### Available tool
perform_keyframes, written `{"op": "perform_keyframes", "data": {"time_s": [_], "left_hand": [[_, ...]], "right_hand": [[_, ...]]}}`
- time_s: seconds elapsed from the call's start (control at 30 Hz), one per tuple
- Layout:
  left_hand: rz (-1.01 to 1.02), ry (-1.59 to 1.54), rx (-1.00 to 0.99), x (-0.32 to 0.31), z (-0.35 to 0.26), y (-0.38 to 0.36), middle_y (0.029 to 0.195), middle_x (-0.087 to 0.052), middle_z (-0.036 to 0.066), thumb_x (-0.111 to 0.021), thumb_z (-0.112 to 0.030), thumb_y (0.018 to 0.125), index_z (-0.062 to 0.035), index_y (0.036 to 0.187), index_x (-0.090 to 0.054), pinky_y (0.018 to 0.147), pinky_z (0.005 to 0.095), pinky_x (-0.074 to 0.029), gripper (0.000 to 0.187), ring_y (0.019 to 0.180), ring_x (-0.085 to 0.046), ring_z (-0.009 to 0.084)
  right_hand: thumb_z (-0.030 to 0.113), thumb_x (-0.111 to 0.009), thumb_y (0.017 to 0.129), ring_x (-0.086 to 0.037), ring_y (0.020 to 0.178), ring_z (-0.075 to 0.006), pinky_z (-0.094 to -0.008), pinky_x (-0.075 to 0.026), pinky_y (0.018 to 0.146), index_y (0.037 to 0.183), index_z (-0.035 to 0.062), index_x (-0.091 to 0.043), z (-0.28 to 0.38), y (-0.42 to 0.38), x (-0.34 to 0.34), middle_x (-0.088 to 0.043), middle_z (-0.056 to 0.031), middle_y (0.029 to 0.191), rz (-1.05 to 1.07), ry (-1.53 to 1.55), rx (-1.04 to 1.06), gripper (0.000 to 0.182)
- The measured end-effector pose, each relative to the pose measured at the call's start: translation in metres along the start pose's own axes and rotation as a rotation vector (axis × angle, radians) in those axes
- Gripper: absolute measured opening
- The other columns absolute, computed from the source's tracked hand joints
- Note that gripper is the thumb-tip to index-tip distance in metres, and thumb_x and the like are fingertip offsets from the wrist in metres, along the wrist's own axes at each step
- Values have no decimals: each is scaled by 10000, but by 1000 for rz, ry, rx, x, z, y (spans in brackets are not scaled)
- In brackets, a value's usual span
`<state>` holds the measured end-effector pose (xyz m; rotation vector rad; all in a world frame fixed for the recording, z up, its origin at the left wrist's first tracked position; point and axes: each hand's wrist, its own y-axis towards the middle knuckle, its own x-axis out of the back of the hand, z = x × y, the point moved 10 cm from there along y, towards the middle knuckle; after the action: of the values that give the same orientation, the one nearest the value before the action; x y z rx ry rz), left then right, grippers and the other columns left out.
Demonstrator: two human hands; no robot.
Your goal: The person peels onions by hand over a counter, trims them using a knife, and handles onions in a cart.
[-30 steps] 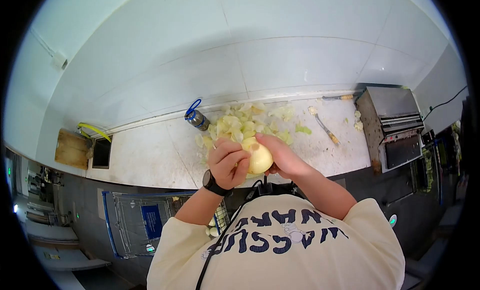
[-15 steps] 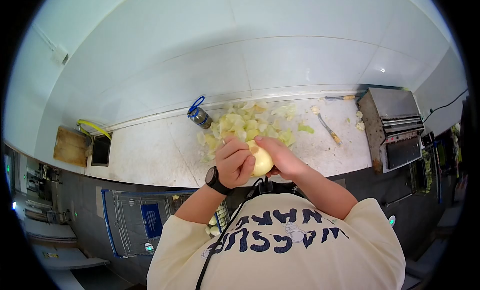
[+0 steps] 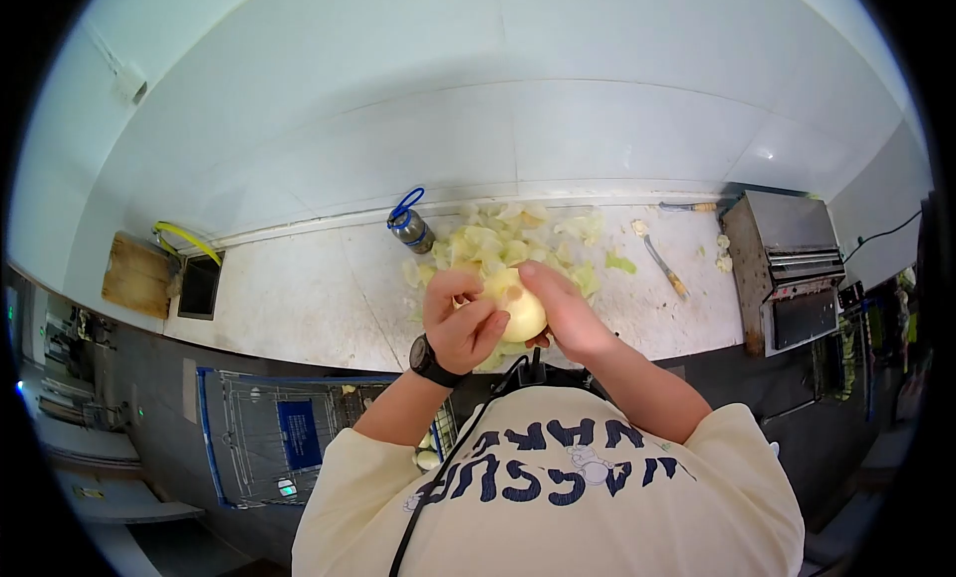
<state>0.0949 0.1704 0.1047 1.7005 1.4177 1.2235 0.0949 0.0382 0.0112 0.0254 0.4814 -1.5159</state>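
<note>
A pale yellow, rounded vegetable (image 3: 523, 316) with a brownish spot is between my hands at the counter's front edge. My right hand (image 3: 566, 313) is wrapped round its right side, thumb on top. On its left side, my left hand (image 3: 461, 323) has curled fingers, their tips against the vegetable or whatever hangs from it; a dark watch (image 3: 430, 362) is on that wrist. Just behind my hands spreads a heap of pale green and yellow peeled leaves (image 3: 493, 240).
A bottle with a blue loop (image 3: 411, 229) stands left of the heap. A curved knife (image 3: 665, 268) and another knife (image 3: 687, 207) lie to the right, before a metal appliance (image 3: 787, 243). A sink (image 3: 200, 286) is at the left; a wire cart (image 3: 259, 438) stands below.
The fingers of my left hand have loosened and spread a little at the vegetable's side. My right hand still holds it. The view has shifted slightly.
</note>
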Motion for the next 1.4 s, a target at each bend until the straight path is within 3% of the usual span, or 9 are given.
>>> {"op": "perform_keyframes", "data": {"time_s": [0.3,0.4,0.7,0.83,0.93,0.97,1.07,1.17,1.4], "left_hand": [[112,-148,-83,3,19,-10,869,-529,66,-776,-219,786,-76,760,-622,634,345,-397,212,733,-490,230],[4,-224,38,11,32,-10,865,-527,66,-753,-244,819,-80,754,-629,632,344,-391,216,719,-490,230],[19,-304,-128,11,27,-14,867,-532,66,-618,-345,912,-91,747,-625,598,355,-403,303,688,-506,240],[54,-191,-116,3,15,-12,863,-543,71,-619,-243,878,-78,749,-612,597,379,-422,210,679,-522,254],[45,-104,-111,-4,0,-8,923,-599,93,-622,-136,820,-62,748,-595,614,395,-452,107,712,-564,287],[65,-110,-112,-11,-1,-10,973,-622,108,-639,-125,803,-61,742,-584,638,406,-467,104,754,-583,315],[82,-25,-103,-23,-29,7,909,-575,107,-659,-154,809,-49,704,-536,628,412,-449,193,747,-548,313],[128,43,-68,-35,-40,5,894,-552,116,-586,-211,908,-37,706,-545,617,402,-424,270,686,-501,307],[109,105,-46,-39,-66,13,891,-550,124,-540,-263,931,-43,705,-561,608,406,-436,316,692,-507,312]], "right_hand": [[438,-450,999,-528,506,-98,-237,-390,406,1074,91,-563,-7,8,-12,-578,-22,723,-58,-42,-49,372],[449,-417,996,-563,576,-96,-235,-393,414,1138,90,-559,-16,10,-12,-603,-30,794,-52,47,-73,411],[513,-453,961,-582,574,-113,-234,-412,417,1190,99,-561,-34,10,-18,-631,-30,841,-16,122,-158,485],[469,-483,970,-546,505,-111,-231,-398,384,1027,117,-568,-39,10,-12,-603,-30,746,-35,165,-269,367],[432,-490,981,-585,545,-127,-250,-439,407,1091,100,-578,-41,18,-7,-631,-25,804,74,265,-188,360],[430,-478,981,-618,597,-142,-253,-455,414,1174,82,-570,-43,20,3,-654,-39,887,-117,316,-152,409],[461,-401,984,-627,632,-133,-251,-452,396,1224,80,-550,-41,11,9,-655,-54,925,167,199,-280,474],[563,-422,952,-609,570,-118,-245,-408,373,1102,179,-608,-47,10,13,-649,9,815,222,140,-341,452],[491,-362,987,-561,488,-130,-245,-397,344,1054,122,-580,-54,-1,1,-621,-27,747,440,228,-506,434]]}}
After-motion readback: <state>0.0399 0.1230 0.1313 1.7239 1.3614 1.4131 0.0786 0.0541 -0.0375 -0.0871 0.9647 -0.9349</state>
